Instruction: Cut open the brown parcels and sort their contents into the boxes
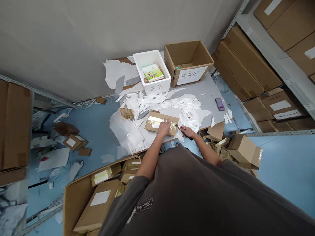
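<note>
A taped cardboard box (150,123) with a white label lies at the table's near edge, shiny tape running along its top. My left hand (165,127) rests flat on the box's right part, fingers spread over it. My right hand (188,131) is closed around a utility knife (180,127), whose blade end touches or nearly touches the box's right end. White paper scraps (189,108) surround the box on the far side and to the right. A crumpled translucent plastic bag (125,132) lies to the left of it.
Behind stand a white foam bin (163,88) with books (153,72) and an open carton (172,73) with a handwritten sign. A purple phone-like object (220,104) lies at right. A large carton (76,193) of boxes stands left of my body; shelves (278,62) rise at right.
</note>
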Motion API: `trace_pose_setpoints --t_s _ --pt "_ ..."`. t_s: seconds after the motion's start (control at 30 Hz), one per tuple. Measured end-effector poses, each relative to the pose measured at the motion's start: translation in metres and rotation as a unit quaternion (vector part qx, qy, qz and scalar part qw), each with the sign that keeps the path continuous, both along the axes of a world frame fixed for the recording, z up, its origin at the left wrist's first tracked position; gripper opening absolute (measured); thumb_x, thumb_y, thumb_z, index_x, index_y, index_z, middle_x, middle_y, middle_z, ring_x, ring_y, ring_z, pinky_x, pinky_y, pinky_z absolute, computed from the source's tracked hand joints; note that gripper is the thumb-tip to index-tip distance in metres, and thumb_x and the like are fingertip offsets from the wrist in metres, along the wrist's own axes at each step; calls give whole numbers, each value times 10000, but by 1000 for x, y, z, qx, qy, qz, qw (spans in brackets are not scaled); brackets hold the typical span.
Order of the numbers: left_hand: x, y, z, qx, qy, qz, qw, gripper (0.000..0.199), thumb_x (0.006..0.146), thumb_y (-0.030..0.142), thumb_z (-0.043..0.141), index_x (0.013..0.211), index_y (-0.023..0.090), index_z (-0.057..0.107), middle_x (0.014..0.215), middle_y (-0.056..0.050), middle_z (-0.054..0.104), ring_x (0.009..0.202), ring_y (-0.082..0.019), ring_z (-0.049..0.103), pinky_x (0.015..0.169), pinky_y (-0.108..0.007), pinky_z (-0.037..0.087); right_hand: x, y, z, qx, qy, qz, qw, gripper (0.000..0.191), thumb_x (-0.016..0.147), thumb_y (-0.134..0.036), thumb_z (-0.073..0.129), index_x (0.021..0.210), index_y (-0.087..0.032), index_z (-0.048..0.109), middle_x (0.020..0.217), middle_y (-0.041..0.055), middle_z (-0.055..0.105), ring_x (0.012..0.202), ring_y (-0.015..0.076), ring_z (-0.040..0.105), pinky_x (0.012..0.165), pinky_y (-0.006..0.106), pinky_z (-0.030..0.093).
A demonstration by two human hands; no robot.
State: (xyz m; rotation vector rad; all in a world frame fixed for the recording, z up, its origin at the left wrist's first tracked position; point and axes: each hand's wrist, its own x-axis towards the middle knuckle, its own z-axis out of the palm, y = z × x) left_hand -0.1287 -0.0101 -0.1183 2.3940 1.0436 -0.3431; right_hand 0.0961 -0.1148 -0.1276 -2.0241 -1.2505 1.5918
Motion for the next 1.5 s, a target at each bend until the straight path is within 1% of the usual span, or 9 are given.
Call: trace_pose_setpoints --t_s 0.2,0.5,0.7,0.87,0.97,1.1,1.3,1.4,1.5 --pt "4 -2 -4 6 17 10 1000 1088 549 529 1052 1493 256 586 1826 -124 254 1692 -435 157 1332 -534 293 10 9 11 -67 54 27 996 311 1044 -522 645 975 -236 545 550 -81 510 373 121 442 408 208 348" --pt "3 -6 -14 9 38 -7 999 1196 523 565 1052 1566 282 539 1847 -113 175 1700 -463 39 1313 -611 300 -1 5 7 -129 141 20 981 308 1038 -531 649 1011 -248 532 561 -71 522 365 128 455 394 213 396" --pt "1 -4 -9 11 28 -10 999 1119 544 568 1055 1508 243 590 1833 -152 210 1693 -451 127 1309 -583 315 -5 3 14 -118 107 8 987 330 1016 -530 695 978 -240 542 575 -80 506 376 100 426 410 194 372" --pt "3 -2 -4 12 29 -9 999 1126 560 584 1045 1521 240 567 1828 -161 226 1688 -449 156 1306 -586 310 -9 -21 9 -122 147 36 981 427 962 -623 736 961 -241 546 586 -59 541 407 122 466 421 214 384" --pt "1 3 -4 -12 21 -4 1000 1173 605 601 1021 1600 275 492 1832 -146 221 1694 -433 147 1331 -564 274 -6 -37 9 -97 151 1 984 465 956 -689 700 968 -261 518 599 -50 550 436 147 497 426 231 401" --pt "-1 15 -5 -19 -18 31 999 955 894 512 832 1703 343 353 1805 -86 325 1680 -348 246 1324 -520 310 7 -45 12 -59 105 -39 992 466 985 -719 613 965 -275 473 605 -66 521 437 148 495 431 232 402" --pt "5 37 -16 23 26 24 999 1265 686 494 1008 1737 386 311 1859 -91 119 1703 -453 -1 1347 -672 110 22 -38 11 21 16 -65 998 426 1048 -690 474 1024 -271 545 616 -62 531 468 162 532 482 242 431" --pt "5 42 -23 34 22 16 999 1113 838 551 880 1754 392 268 1849 -88 180 1710 -420 17 1346 -667 111 21 -33 5 60 -35 -29 997 467 1088 -655 381 1046 -267 636 764 -3 664 640 202 648 612 276 509" --pt "0 38 -30 73 -6 19 997 898 978 546 716 1752 364 299 1828 -99 257 1713 -395 66 1346 -664 124 17 -30 -1 123 -107 35 986 381 1093 -562 463 1107 -272 709 1064 47 765 957 247 718 789 294 523"
